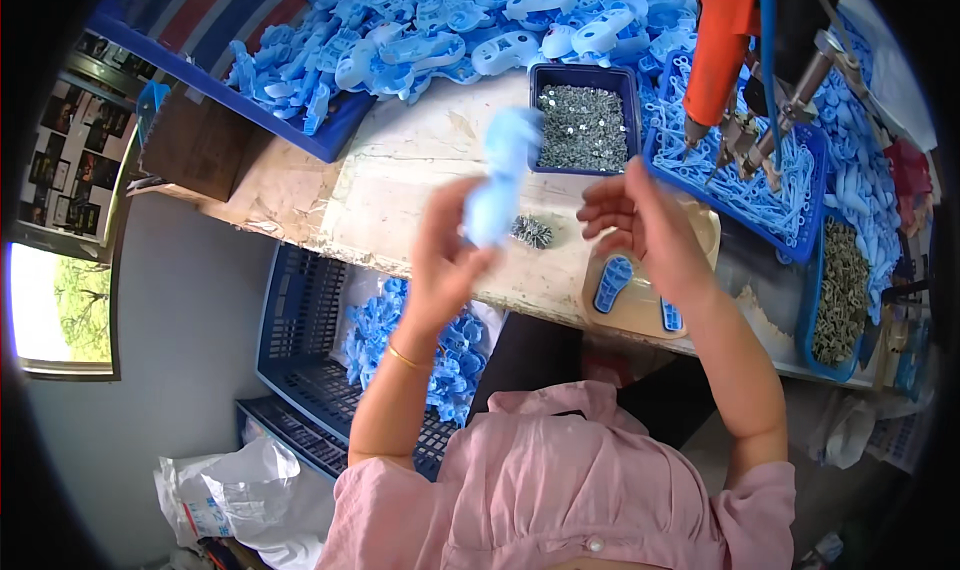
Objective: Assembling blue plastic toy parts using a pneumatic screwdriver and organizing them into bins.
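Note:
My left hand (440, 265) is closed on the lower end of a light blue plastic part (495, 185), held upright above the table and blurred by motion. To its right my right hand (655, 235) is raised with its fingers apart and bent, and nothing shows in it. Beneath that hand lies a tan board (595, 310) bearing a blue foot-shaped holder (612, 283) and a second blue holder (671, 315), partly covered by my forearm. A small heap of screws (532, 231) sits on the table between my hands.
Behind my hands stands a blue tray of small metal screws (585, 125). Blue plastic shells (430, 45) are piled at the back. An orange power screwdriver (715, 50) hangs above a bin of light blue sticks (740, 185). A dark blue crate (300, 320) stands below the table's front edge.

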A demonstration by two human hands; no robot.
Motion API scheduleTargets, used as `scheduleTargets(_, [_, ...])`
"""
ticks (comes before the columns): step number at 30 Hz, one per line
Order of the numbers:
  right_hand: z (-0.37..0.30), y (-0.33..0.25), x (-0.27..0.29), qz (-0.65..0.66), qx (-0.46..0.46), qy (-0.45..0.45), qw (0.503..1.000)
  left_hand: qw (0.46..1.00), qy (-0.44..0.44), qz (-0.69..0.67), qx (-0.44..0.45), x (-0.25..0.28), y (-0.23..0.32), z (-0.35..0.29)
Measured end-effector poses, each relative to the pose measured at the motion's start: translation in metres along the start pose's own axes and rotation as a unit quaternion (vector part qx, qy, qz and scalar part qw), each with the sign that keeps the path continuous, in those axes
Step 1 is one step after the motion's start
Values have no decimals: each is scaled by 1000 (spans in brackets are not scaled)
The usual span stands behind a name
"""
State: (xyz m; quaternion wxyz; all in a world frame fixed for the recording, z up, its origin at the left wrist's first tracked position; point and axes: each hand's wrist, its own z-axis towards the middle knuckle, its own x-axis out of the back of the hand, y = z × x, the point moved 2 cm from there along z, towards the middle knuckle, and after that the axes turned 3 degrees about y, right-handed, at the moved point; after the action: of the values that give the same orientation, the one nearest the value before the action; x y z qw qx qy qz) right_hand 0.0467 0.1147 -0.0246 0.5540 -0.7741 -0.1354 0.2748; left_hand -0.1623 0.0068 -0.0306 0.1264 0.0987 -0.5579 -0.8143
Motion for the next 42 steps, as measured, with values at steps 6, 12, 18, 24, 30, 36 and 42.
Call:
scheduleTargets(6, [-16,-22,16,22,-35,13,999,880,-221,327,-263,-63,0,-39])
scheduleTargets(12, [-77,-66,33,-376,244,29,894,924,-142,297,-195,-62,-8,-34])
scheduleTargets(18, [-90,17,35,-621,406,76,667,922,-211,303,-113,-92,-29,-19])
scheduleTargets(24, [-88,57,39,-681,307,71,661,914,-225,332,-56,-87,-48,-31])
scheduleTargets(30, [-88,49,32,-732,251,9,634,915,-233,329,-25,-88,-52,-35])
scheduleTargets(36, [-81,44,36,-747,228,-40,623,915,-243,322,-7,-92,-53,-34])
scheduleTargets(42, [-76,48,38,-739,229,-48,631,912,-251,324,1,-92,-46,-35])
